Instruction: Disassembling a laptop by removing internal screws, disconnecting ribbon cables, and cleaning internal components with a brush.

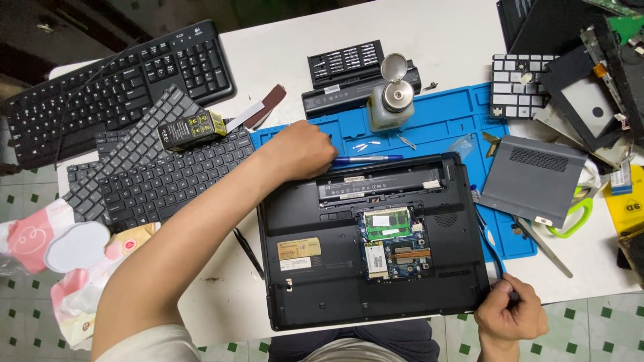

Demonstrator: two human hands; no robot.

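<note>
We see an upturned black laptop lying at the front edge of the tabletop, its battery bay empty and green circuit boards showing through an open panel. Our left hand rests at the laptop's back left corner, fingers curled around a blue pen-like tool that lies along the back edge. Our right hand grips the laptop's front right corner. Under the laptop's back half spreads a blue mat, carrying a small bottle and loose screws. A grey cover lies just right of the laptop. Black keyboards are piled at the left edge, and dismantled parts crowd the back right corner.
</note>
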